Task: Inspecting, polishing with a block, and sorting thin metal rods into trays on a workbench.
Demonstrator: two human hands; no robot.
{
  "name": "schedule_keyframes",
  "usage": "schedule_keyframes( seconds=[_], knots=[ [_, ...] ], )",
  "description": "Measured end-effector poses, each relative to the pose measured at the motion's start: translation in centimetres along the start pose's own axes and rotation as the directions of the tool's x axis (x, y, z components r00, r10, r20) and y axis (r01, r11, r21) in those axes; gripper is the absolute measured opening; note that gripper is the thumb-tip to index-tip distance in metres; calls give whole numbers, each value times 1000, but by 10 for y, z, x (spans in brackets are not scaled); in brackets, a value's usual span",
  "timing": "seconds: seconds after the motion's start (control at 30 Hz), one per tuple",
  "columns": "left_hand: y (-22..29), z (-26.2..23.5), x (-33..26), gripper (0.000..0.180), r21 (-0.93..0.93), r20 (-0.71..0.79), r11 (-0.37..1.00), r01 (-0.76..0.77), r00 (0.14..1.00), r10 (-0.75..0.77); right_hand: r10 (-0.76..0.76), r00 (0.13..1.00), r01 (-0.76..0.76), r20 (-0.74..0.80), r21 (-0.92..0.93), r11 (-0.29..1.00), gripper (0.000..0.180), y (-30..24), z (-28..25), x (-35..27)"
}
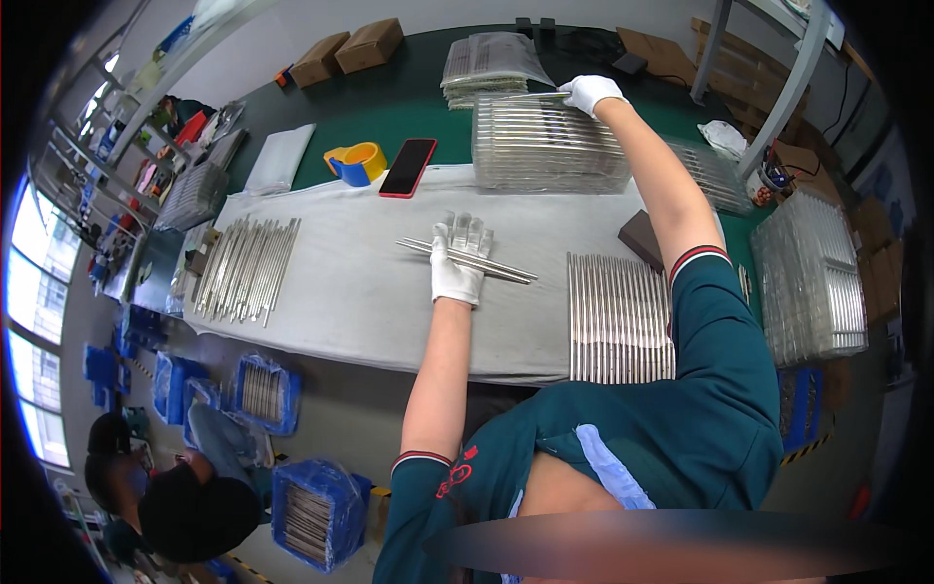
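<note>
My left hand, in a white glove, is held palm up over the grey cloth. A few thin metal rods lie across its palm, with the thumb over them and the other fingers stretched out. My right hand, also gloved, reaches to the far side and pinches one end of a single metal rod. That rod is at the top far edge of a stack of clear plastic trays, whose top tray holds a row of similar rods.
Loose rods lie at left; a neat row of rods lies at right by a dark block. A phone and tape dispenser sit mid-table. Wrapped trays stand right. Another person is at lower left beside blue bins.
</note>
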State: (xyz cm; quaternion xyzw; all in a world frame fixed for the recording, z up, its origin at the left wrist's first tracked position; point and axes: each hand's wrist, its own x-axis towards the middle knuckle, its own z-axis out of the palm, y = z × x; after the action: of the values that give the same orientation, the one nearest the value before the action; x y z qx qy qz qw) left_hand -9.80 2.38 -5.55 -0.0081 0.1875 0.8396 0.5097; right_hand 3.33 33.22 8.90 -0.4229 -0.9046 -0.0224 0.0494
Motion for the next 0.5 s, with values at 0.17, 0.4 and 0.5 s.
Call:
schedule_keyframes(
  seconds=[0.17, 0.4, 0.5],
  knots=[
    [0, 0, 0, 36, -18, -28, 1000, -3, 1000, 2, -3, 999, 3, -43, -13, 1000, 27, 5, 10, 5],
    [1, -3, 0, 43, 9, -6, 1000, -3, 1000, 3, 93, 996, -94, -16, -37, 995, 29, -2, 13, 11],
    [1, 0, -1, 43, 4, -3, 1000, 4, 1000, -4, 71, 991, -79, -113, -64, 995, 25, -1, 16, 19]
  ],
)
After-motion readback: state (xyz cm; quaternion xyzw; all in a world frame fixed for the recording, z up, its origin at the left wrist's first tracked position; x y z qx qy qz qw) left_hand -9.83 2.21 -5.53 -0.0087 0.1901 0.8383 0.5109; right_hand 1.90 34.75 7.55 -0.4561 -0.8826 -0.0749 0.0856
